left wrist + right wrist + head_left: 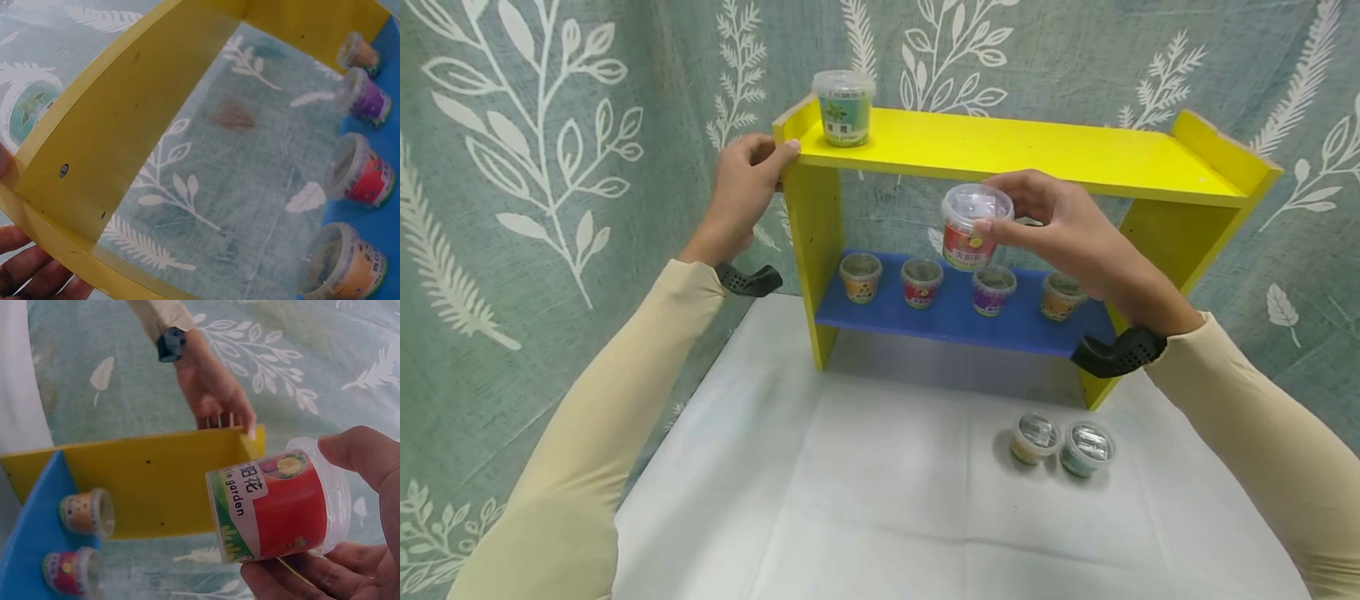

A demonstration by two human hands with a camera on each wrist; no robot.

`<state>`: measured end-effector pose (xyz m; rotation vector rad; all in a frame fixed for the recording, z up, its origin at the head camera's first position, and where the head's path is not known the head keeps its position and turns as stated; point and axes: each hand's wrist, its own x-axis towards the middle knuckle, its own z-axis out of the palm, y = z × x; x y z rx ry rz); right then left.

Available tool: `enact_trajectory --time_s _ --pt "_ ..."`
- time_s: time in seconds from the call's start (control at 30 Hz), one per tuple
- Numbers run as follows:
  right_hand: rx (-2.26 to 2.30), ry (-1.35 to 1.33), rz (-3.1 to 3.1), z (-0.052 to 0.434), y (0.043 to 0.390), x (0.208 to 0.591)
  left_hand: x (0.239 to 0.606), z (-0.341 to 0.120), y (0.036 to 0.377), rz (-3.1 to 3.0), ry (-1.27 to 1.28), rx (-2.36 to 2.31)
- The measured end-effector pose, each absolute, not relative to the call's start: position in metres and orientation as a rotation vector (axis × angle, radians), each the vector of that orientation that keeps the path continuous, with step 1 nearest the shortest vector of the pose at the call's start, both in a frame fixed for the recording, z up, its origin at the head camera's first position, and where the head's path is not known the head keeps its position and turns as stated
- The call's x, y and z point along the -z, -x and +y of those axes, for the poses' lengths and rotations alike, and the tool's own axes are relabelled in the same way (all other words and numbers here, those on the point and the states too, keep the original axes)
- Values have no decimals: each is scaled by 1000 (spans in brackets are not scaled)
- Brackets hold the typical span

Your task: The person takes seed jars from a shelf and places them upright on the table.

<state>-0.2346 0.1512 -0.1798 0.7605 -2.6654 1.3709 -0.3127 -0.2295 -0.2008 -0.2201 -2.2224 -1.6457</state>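
My right hand holds a lidded plastic cup with a red flower label by its rim, in front of the yellow top board. In the right wrist view, thumb and fingers lie around the clear lid end of that red cup. At the shelf's upper left corner, my left hand grips the yellow side panel, thumb in front and fingers behind it. Close to that thumb, a green-labelled cup stands upright on the top board.
On the blue lower board stand an orange cup, a red cup, a purple cup and another orange cup. An orange cup and a teal cup sit side by side on the white table. Leaf-patterned cloth hangs behind.
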Motion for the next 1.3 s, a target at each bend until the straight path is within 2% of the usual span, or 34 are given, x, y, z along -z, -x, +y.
enact_trajectory --time_s 1.3 --pt "-1446 -749 -2760 195 229 260 201 -229 312 -2198 239 1693"
